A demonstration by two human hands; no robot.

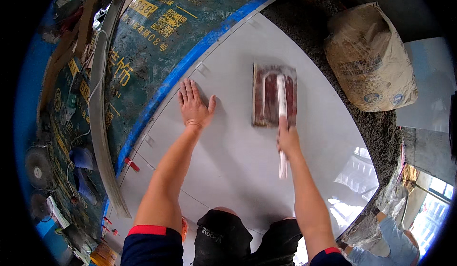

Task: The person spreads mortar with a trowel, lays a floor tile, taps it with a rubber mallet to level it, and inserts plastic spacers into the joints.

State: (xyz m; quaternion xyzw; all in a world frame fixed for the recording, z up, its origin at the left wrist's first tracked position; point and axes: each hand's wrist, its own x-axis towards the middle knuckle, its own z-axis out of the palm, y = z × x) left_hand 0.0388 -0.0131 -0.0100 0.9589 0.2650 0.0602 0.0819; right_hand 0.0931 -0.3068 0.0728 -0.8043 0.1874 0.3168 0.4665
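Note:
A large pale glossy floor tile [228, 151] lies in front of me. My left hand [195, 105] rests flat on it near the left edge, fingers stretched out. My right hand [289, 140] is closed around the long white handle of a flat tamping tool [265, 94]. Its reddish-brown rectangular block is over the middle of the tile; whether it touches the surface I cannot tell. Small clear clips [202, 69] stick out along the tile's left edge. A red wedge [132, 164] sits at a joint, close to my left forearm.
Dark mortar [376, 128] borders the tile on the right, with a paper sack [369, 59] on it. To the left, blue tape [178, 70] edges a green printed sheet [143, 51]; a long curved-looking bar [101, 109] lies there. Another person [388, 242] is at lower right.

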